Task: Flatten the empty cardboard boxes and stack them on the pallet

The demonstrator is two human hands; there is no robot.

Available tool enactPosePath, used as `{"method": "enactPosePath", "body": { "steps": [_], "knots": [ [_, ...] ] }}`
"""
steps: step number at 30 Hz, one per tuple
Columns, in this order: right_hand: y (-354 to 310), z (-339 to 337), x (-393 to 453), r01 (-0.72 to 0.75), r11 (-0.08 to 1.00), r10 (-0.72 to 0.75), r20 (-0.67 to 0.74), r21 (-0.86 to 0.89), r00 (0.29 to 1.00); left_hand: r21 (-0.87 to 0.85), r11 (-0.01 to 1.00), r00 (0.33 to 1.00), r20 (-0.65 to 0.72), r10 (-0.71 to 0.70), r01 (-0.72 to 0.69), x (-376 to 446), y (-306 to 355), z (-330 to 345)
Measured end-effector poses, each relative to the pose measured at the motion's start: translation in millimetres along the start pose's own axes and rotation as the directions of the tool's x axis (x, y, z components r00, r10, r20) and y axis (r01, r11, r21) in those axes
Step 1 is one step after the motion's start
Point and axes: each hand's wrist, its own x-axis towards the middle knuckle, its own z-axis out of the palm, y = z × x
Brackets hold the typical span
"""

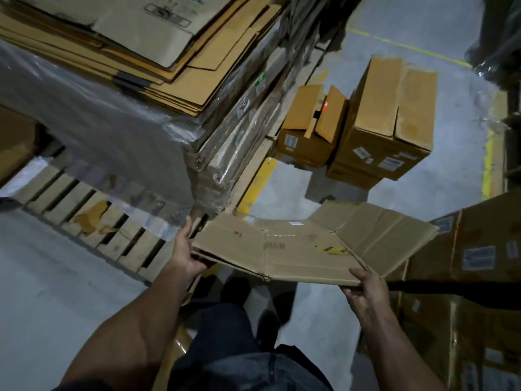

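Flattened box (298,249) held level between hands — left (184,253), right (366,289).

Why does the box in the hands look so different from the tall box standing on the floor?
The held box is squashed flat like a sheet; the tall box still stands puffed up in its box shape.
The held box is up in the air, with the left hand and right hand in a grip on its edges; the tall box sits on the floor, and nobody touches it.
Both are brown cardboard with stickers.
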Motion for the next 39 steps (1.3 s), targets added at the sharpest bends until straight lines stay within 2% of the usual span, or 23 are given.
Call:
{"method": "enactPosePath", "body": {
  "steps": [3, 7, 10, 14, 18, 25, 31, 35, 39],
  "knots": [
    [-3, 2, 0, 0.019, 0.999, -0.019, 0.001, -0.029, 1.0, 0.298, 0.952, 0.998, -0.033, -0.057, 0.065, 9, 19, 6],
    [-3, 12, 2, 0.048, 0.998, -0.048, -0.002, -0.045, 0.999, 0.601, 0.773, 0.978, -0.152, -0.141, 0.205, 33, 40, 22],
    [-2, 16, -1, 0.054, 0.998, -0.053, 0.018, -0.04, 0.998, 0.725, 0.627, 0.958, -0.191, -0.216, 0.286, 48, 45, 23],
    [-5, 14, -6, 0.076, 0.996, -0.076, 0.013, -0.052, 0.997, 0.824, 0.497, 0.96, -0.2, -0.198, 0.274, 46, 42, 32],
    [-4, -6, -9, 0.087, 0.995, -0.087, 0.016, -0.043, 0.996, 0.867, 0.468, 0.985, -0.164, -0.049, 0.168, 31, 29, 41],
    [-9, -65, -17, 0.008, 0.998, -0.009, 0.014, 0.067, 1.0, 0.867, 0.476, 0.981, 0.065, 0.181, -0.146, -24, -22, 49],
    [-15, -125, -45, -0.087, 0.97, 0.072, 0.073, 0.229, 0.995, 0.795, 0.457, 0.897, 0.234, 0.375, -0.398, -96, -75, 53],
    [-28, -145, -74, -0.106, 0.942, 0.053, 0.172, 0.32, 0.984, 0.745, 0.396, 0.818, 0.344, 0.462, -0.537, -146, -84, 68],
    [-36, -146, -96, -0.172, 0.921, 0.088, 0.242, 0.351, 0.966, 0.695, 0.282, 0.708, 0.453, 0.542, -0.661, -198, -81, 81]
  ]
}}
